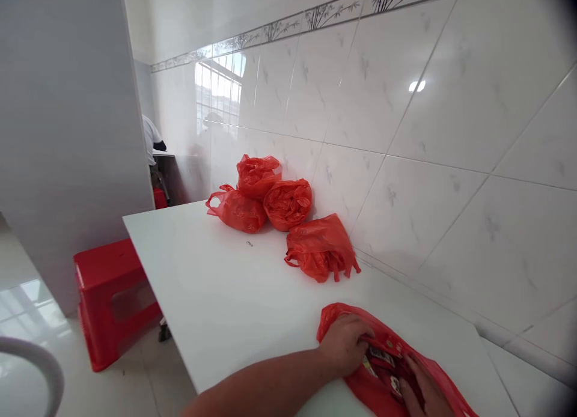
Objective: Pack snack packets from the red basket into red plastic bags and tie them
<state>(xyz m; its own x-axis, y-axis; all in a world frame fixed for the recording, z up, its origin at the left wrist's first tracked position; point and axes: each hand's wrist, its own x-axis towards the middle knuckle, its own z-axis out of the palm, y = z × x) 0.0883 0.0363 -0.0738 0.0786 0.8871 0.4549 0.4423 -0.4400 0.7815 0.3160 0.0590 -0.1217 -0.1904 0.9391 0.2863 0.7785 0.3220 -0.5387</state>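
A red plastic bag [369,391] lies on the white table [211,297] near its front edge, with its mouth open and small printed packets [382,360] showing inside. My left hand [345,345] grips the bag's rim at the left of the opening, fingers curled over it. At the right side of the opening is my right hand [424,387], its fingers apart and resting on the bag and its contents. Part of that hand is cut off by the lower frame edge.
Several red plastic bags [288,204] sit along the tiled wall [406,213], one [321,246] nearer to me. A red stool [110,273] stands left of the table. Beyond the grey partition [72,122], a person [151,137] is partly visible.
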